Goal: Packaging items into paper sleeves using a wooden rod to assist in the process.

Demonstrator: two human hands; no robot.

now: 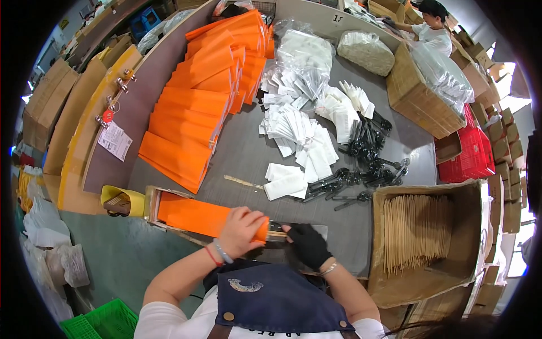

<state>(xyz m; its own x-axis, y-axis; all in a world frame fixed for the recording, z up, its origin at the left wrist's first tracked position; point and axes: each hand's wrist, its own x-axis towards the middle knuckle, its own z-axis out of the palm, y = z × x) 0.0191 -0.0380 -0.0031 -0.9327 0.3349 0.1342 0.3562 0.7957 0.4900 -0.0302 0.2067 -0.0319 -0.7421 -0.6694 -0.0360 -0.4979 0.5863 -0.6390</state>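
Note:
My left hand [241, 233] is closed around the right end of a long orange sleeve [189, 214], which lies in a narrow cardboard tray [151, 203] at the table's near edge. A bundle of thin wooden sticks [275, 234] shows at the sleeve's mouth, with something dark and clear beside it. My right hand [309, 246], in a black fingerless glove, closes on the outer end of this bundle. How far the sticks reach inside the sleeve is hidden. Beyond my hands lie white paper packets [285, 182] and a pile of black plastic pieces with long handles [364, 144].
Overlapping orange sleeves [186, 113] cover the table's left side. A cardboard box [389, 288] of wooden sticks stands at right, near a red crate [466, 150]. Bagged white packets [305, 53] lie at the back. A yellow container [132, 202] sits left; a person [435, 31] works far right.

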